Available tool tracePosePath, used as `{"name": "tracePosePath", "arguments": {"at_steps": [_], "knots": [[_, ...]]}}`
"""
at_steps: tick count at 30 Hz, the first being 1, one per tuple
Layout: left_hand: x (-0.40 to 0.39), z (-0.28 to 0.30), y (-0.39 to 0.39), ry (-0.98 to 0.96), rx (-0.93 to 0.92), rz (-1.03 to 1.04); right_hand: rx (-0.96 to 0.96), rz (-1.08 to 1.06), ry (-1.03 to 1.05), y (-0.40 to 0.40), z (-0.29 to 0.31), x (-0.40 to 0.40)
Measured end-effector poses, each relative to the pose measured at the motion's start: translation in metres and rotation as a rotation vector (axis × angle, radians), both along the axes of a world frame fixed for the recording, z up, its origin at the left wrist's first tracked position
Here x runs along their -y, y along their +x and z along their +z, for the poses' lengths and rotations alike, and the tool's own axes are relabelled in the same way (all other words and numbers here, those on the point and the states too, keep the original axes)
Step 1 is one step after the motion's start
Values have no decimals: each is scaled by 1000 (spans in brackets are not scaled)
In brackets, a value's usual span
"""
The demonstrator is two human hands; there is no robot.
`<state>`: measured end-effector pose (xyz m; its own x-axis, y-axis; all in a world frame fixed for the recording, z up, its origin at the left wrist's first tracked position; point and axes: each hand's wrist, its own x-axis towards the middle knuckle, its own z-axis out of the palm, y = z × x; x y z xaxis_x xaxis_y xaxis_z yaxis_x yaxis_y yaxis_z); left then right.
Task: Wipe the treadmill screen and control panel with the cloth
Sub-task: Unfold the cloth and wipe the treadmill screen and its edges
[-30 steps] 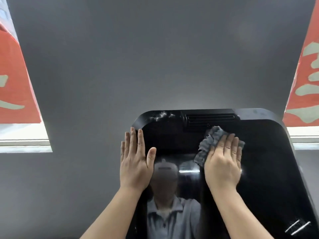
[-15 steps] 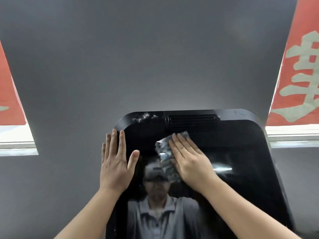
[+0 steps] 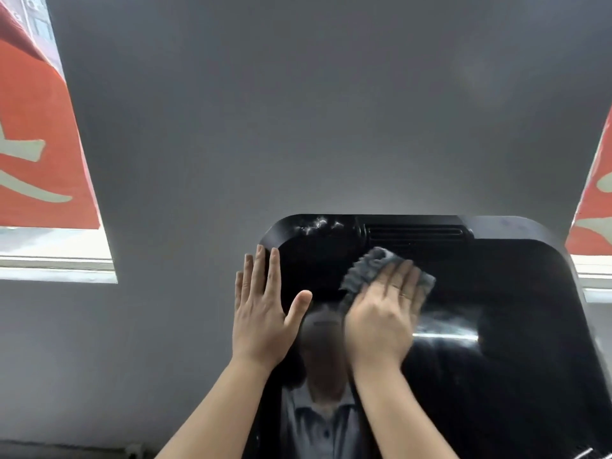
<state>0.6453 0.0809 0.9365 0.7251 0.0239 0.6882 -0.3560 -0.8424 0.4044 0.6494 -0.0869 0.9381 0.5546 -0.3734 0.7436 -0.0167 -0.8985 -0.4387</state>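
The glossy black treadmill screen [image 3: 496, 293] fills the lower right and mirrors a person's shirt. My right hand [image 3: 381, 319] lies flat on the upper middle of the screen, pressing a crumpled grey cloth [image 3: 367, 268] against the glass just below the vent slot [image 3: 414, 232]. Part of the cloth sticks out above and to the left of the fingers. My left hand [image 3: 261, 309] rests flat on the screen's left edge, fingers spread and holding nothing.
A grey wall [image 3: 298, 111] stands behind the screen. Red banners with pale lettering hang at the left [image 3: 36, 144] and right [image 3: 596, 200], with bright window sills under them. White smudges [image 3: 314, 225] mark the screen's top left corner.
My right hand has swept the cloth left across the upper screen and then back a little to the right, fingers now pointing up. The left hand stays on the left edge. The view shifted.
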Motion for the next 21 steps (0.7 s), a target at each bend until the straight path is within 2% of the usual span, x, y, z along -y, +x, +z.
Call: {"name": "tracePosePath", "arguments": {"at_steps": [2, 6, 10, 13, 19, 21], "knots": [[-1, -1, 1, -15, 8, -10, 8, 111, -93, -3, -2, -28], [-1, -1, 0, -61, 22, -39, -6, 349, -439, -9, -10, -52], [-1, -3, -9, -75, 25, 1, -167, 471, -668, -10, 2, -47], [-2, -19, -29, 7, 14, 30, -290, 463, -747, -14, 12, -42], [-1, -83, -82, 319, 64, -3, -225, 467, -785, -13, -6, -42], [0, -103, -95, 342, 58, 4, -185, 490, -797, -18, -18, -39]]}}
